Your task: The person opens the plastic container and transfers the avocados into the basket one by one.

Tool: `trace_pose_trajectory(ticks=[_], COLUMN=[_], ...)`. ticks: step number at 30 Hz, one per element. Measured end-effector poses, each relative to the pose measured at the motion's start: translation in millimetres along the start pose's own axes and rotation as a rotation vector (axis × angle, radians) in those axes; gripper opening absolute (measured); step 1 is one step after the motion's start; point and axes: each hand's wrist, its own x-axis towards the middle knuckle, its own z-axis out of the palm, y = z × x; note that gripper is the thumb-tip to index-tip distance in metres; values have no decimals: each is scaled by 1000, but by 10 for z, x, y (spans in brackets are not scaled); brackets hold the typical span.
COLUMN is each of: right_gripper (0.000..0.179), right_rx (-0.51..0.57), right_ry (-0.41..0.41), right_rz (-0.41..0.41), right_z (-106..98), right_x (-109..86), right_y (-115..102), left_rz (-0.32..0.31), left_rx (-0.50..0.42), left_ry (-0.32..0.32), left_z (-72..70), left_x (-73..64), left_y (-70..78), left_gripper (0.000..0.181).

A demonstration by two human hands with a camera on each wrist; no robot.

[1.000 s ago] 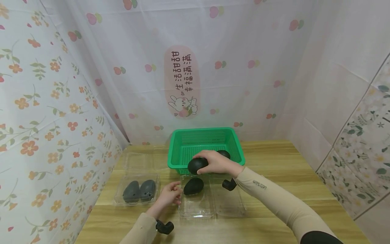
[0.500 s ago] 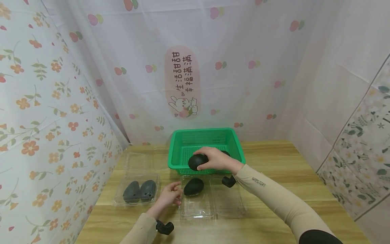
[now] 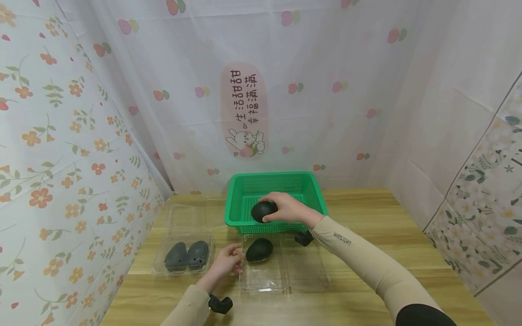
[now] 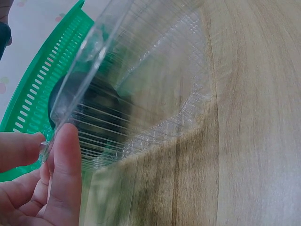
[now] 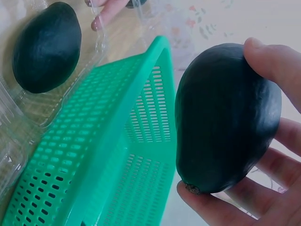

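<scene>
My right hand (image 3: 284, 207) grips a dark, egg-shaped avocado (image 5: 225, 117) over the front rim of the green basket (image 3: 318, 194). Thumb and fingers wrap its sides, and its stem end shows low in the right wrist view. Another avocado (image 3: 259, 250) lies at the back of an open clear plastic clamshell box (image 3: 265, 278) in front of the basket. My left hand (image 3: 226, 260) pinches that box's left rim between thumb (image 4: 68, 150) and finger. The right hand and forearm hide part of the basket's inside.
On the left, a second clear clamshell (image 3: 183, 231) stands with its lid folded back, holding two dark avocados (image 3: 187, 256). The first box's lid (image 3: 307, 267) lies flat to its right. A patterned curtain (image 3: 195, 117) hangs behind the wooden table (image 3: 367, 253).
My right hand has lifted the avocado slightly and moved it away from me, from above the front box to the basket's rim. My left hand stays at the box.
</scene>
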Motion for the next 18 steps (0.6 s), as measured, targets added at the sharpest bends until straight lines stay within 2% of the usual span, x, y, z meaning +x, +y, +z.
trace_pose_trajectory(ticks=[18], right_gripper=[59], right_rx=[23], right_ry=[14], right_rz=[50], right_z=[46], right_x=[140], right_y=[108], left_rz=[-7], left_rx=[7], left_ry=[1], left_z=[-9], left_x=[-1], left_y=[10], left_gripper=[51])
